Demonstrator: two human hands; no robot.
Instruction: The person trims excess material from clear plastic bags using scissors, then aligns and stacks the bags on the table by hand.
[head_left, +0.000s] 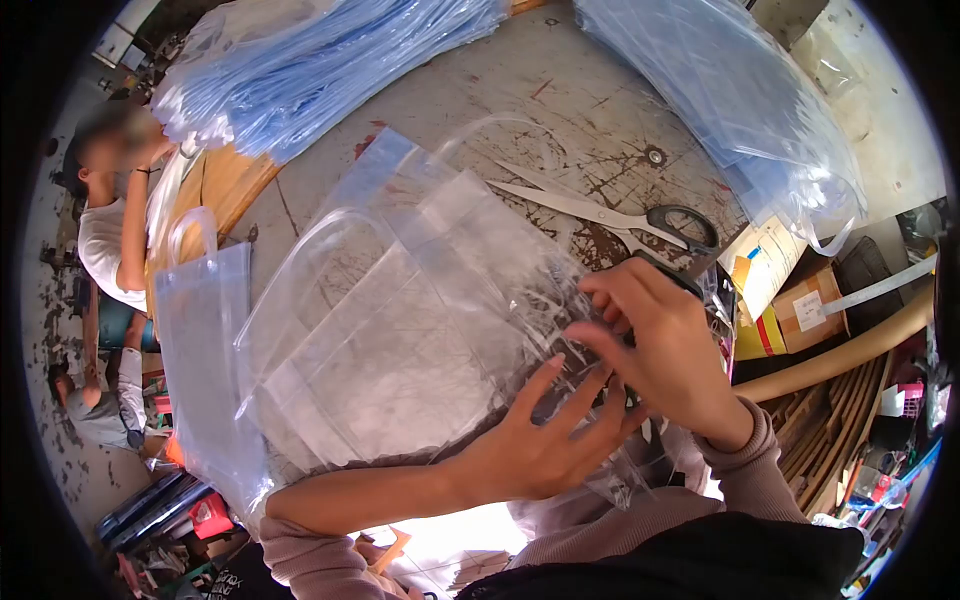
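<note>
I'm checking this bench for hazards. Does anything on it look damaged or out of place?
The tabletop is visibly scratched and dark-stained, so it looks worn. The scissors lie partly open on it, close to the clear bag, which might risk a nick. I see no spill.

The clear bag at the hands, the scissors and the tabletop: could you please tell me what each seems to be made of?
Clear bag: glossy, flexible plastic, perhaps vinyl; see-through, creased, with bright reflections.
Scissors: smooth, silvery metal blades, likely steel; black handles look like plastic.
Tabletop: dull and scratched; wood or painted metal, I cannot tell.
</note>
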